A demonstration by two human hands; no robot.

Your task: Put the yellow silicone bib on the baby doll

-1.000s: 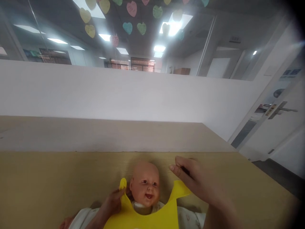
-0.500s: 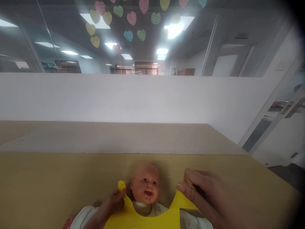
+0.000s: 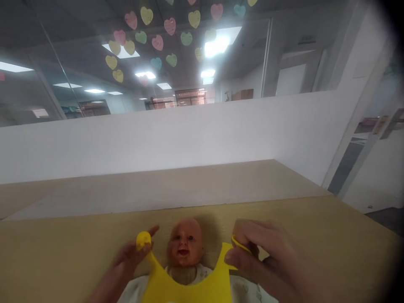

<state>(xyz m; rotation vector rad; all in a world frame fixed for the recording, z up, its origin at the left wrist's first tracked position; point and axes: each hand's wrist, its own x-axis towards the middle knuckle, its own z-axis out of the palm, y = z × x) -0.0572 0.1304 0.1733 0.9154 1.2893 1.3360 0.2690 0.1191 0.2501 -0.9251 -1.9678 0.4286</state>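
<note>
The bottom edge of the view cuts off most of the doll (image 3: 184,246): only its head and a little white clothing at the shoulders show. The yellow bib (image 3: 189,288) covers its chest, and the bib's lower part runs out of view too. Both forearms are cropped, and the right hand (image 3: 265,259) is blurred and hides the tabletop behind it.

There is one doll, lying face up on the tabletop (image 3: 63,252), and one bib with two straps rising either side of the doll's neck. The left hand (image 3: 128,261) holds the left strap (image 3: 143,240) by its round tab, with the fingers (image 3: 150,233) loosely closed under it and the forefinger stretched out. The right hand pinches the end of the right strap (image 3: 237,244) between thumb and forefinger. The paper hearts (image 3: 157,42) behind the glass number well over a dozen, and some are too smeared to count exactly.

The tabletop lies bare to the left, to the right and beyond the doll's head. Its far edge meets a white partition (image 3: 158,139), and its right edge falls away towards a doorway (image 3: 350,168).
</note>
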